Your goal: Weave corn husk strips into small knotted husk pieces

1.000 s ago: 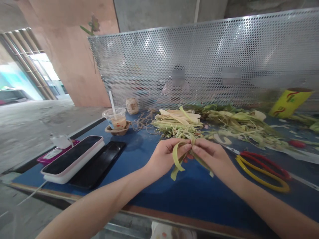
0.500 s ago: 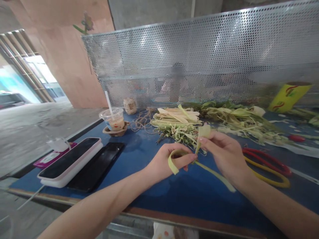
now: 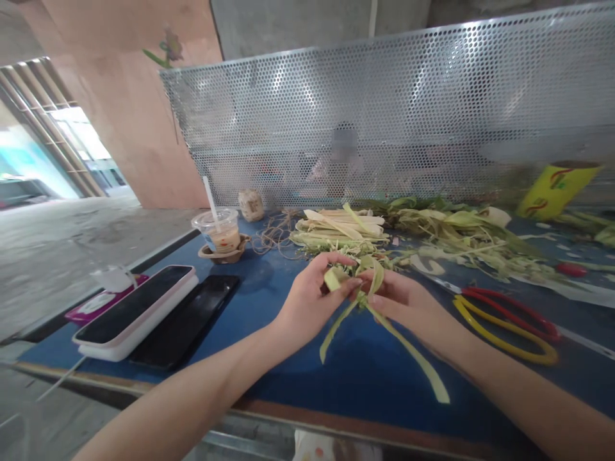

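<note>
Pale green leaf strips (image 3: 408,349), looped and knotted together, hang between my two hands above the blue table. My left hand (image 3: 314,288) pinches a curled strip between thumb and fingers. Close against it, my right hand (image 3: 401,294) grips a raised loop of strip near the knot. Two loose ends dangle below, one toward the left and a longer one toward the lower right. The fingertips partly hide the knot. Behind the hands lies a stack of cut pale husks (image 3: 341,224) with thin shredded trimmings at its front.
Scissors with red and yellow handles (image 3: 509,320) lie right of my right hand, by a metal ruler (image 3: 590,342). Leafy scraps (image 3: 461,230) cover the back right. On the left are two phones (image 3: 185,320), (image 3: 137,307), and a lidded drink cup (image 3: 221,230). A perforated metal screen (image 3: 288,128) stands behind.
My right hand has moved left and down, up against my left hand. The upright strip is now bent into a loop, and a second loose end hangs down at the left.
</note>
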A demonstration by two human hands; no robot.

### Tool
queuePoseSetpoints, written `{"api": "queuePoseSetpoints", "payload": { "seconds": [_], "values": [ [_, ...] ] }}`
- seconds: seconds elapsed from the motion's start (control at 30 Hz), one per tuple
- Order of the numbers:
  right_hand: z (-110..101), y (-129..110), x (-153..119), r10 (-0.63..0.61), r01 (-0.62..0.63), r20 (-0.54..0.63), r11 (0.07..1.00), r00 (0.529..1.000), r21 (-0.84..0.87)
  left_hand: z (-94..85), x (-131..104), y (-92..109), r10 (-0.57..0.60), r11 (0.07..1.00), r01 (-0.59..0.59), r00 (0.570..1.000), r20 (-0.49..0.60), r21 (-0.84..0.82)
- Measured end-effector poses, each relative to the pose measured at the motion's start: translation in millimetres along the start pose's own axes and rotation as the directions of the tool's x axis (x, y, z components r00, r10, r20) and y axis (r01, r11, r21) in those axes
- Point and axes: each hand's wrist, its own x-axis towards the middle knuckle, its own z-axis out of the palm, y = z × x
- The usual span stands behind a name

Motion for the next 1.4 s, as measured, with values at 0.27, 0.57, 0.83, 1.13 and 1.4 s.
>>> {"api": "queuePoseSetpoints", "payload": {
  "seconds": [0.27,0.57,0.83,1.13,1.4],
  "values": [
    [2.1,1.4,-1.6,-0.273,0.140,-0.221,0.867,0.936,-0.478,-0.8,-4.2,-2.5,0.121,0.974,-0.107,0.991,-0.056,0.202],
    [7.0,-6.4,-5.7,-0.164,0.086,-0.110,0.855,0.980,-0.512,-0.8,-4.8,-3.9,0.156,0.949,-0.137,0.987,-0.046,0.284],
    [6.9,3.8,-2.3,-0.051,0.015,-0.158,0.975,0.986,-0.221,-2.9,-3.9,-4.8,0.168,0.913,-0.158,0.986,0.006,0.377],
    [7.5,-2.3,-0.2,-0.044,-0.036,-0.223,0.938,0.974,-0.345,-5.5,3.2,-4.5,0.202,0.941,-0.195,0.979,0.004,0.276],
    [-3.3,8.6,4.2,-0.040,-0.017,-0.261,0.977,0.965,-0.215,-4.5,6.0,-8.8,0.045,0.996,-0.053,0.993,0.108,0.074]
  ]
}}
